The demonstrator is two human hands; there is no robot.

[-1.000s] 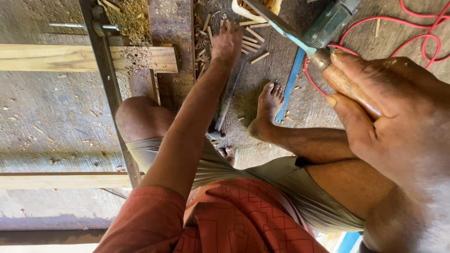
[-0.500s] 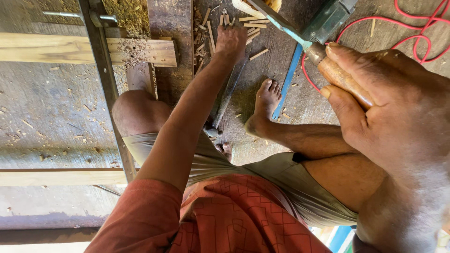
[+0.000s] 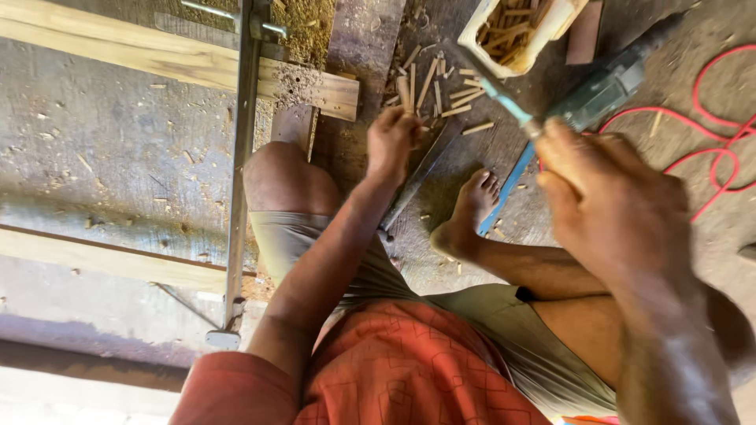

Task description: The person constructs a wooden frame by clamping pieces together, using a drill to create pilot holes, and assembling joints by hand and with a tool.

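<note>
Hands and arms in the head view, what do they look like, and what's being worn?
Both hands are bare: no gloves, rings or watch show. The left hand ends a long bare forearm that comes out of a short orange-red sleeve with a faint lattice print. The right hand looms large and blurred; its forearm is bare, with no sleeve in view.

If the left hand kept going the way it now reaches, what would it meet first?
Most likely the loose wooden dowels scattered on the floor just past the left hand, which holds one already. Beyond them stands the box of dowels. Depth is hard to judge.
</note>
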